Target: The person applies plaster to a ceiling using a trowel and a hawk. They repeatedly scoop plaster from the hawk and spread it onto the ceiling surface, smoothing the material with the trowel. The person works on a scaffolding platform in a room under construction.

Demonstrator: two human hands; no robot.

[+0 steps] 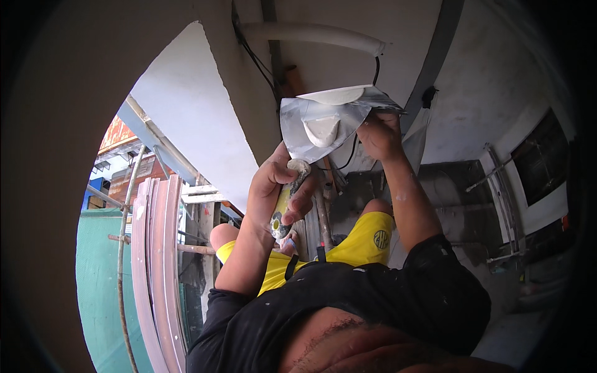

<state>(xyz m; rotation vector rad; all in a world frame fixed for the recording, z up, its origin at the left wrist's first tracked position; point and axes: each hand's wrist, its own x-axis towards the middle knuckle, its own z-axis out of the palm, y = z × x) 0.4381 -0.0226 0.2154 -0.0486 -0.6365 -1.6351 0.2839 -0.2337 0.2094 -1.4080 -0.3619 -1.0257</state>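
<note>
A wide putty knife with a worn yellow handle [283, 202] is gripped in my left hand [267, 189], fingers closed around the handle. Its shiny metal blade [292, 124] points up and away from me and carries a lump of white putty [322, 131]. My right hand [380, 137] holds a second flat metal blade [384, 99] just behind and to the right, its fingers partly hidden by the metal. More white putty [333, 95] lies along that blade's upper edge. The two blades overlap or meet; whether they touch I cannot tell.
A pale wall with a white-wrapped pipe [317, 36] and dark cables [255, 56] stands ahead. To the left, long pinkish boards [155, 267], scaffold poles [122, 267] and green netting [96, 292] rise beside an opening. Planks [303, 227] lie below me.
</note>
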